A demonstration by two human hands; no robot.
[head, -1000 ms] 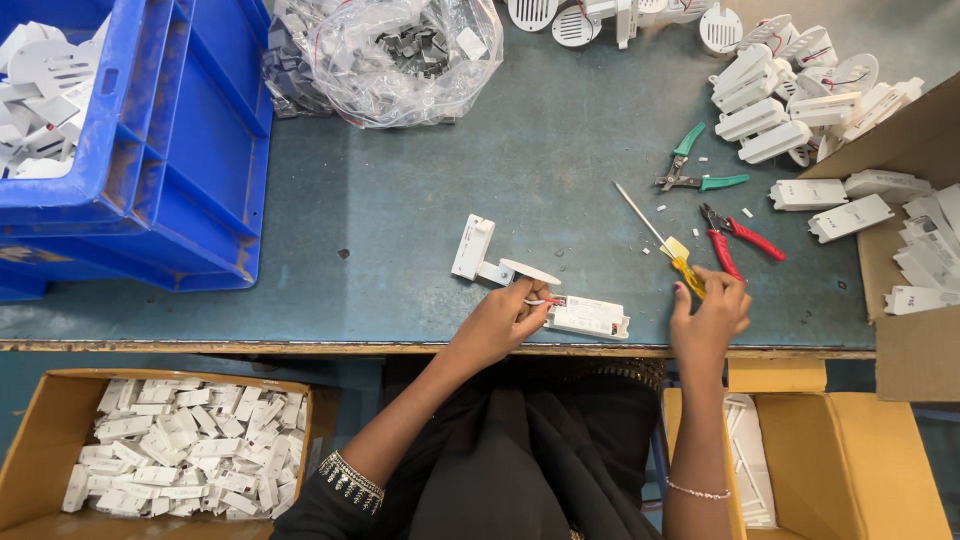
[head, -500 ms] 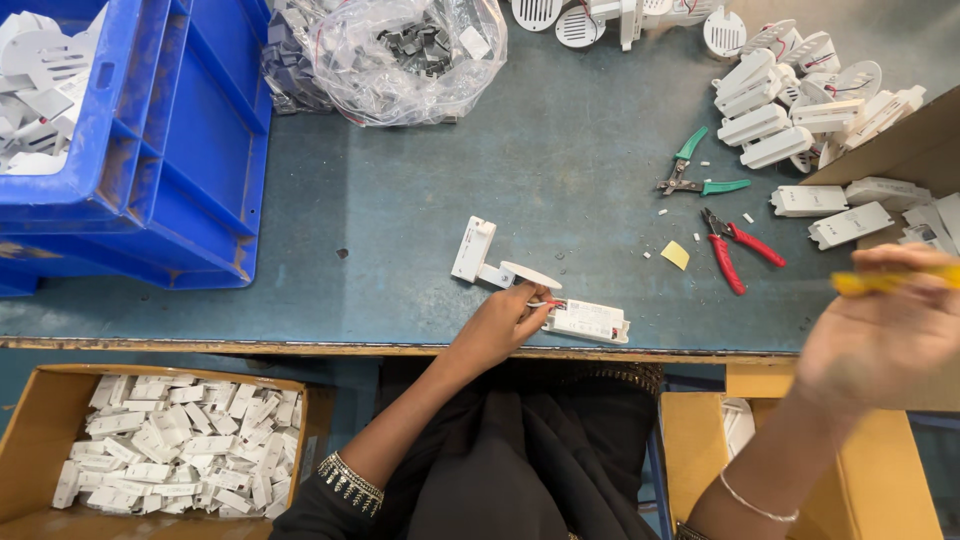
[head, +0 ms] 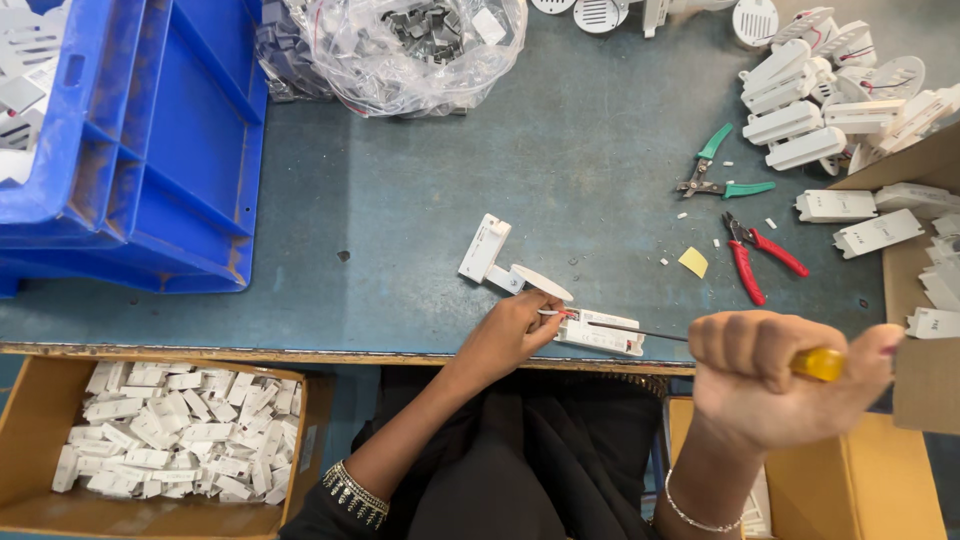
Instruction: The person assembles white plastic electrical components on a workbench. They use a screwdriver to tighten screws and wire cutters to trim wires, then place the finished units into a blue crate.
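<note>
Since half a second ago the right hand (head: 780, 375) has come back in from the right edge, closer to the camera, and the screwdriver (head: 700, 345) shaft now points left at the work; the left hand (head: 510, 335) has stayed put.

Right fingers clenched in a fist round the yellow handle, thin shaft running left, tip at or just beside the white rectangular module (head: 600, 333). Cannot tell whether the tip touches it.

Left fingers pinched on the module's left end, where short wires show, pressing it to the worktop (head: 420, 200) near the front edge.

Just above: a second white module with a round white disc (head: 505, 260).

Off to the right, well apart: green-handled cutters (head: 722, 176), red-handled pliers (head: 752, 260), a small yellow scrap (head: 693, 262), a heap of white housings (head: 810, 110).

Judgement: the step in hand looks like bringing the driver tip to a screw or terminal at the module's wire end. The next move calls for seating the tip squarely while the left hand keeps the module from sliding.
</note>
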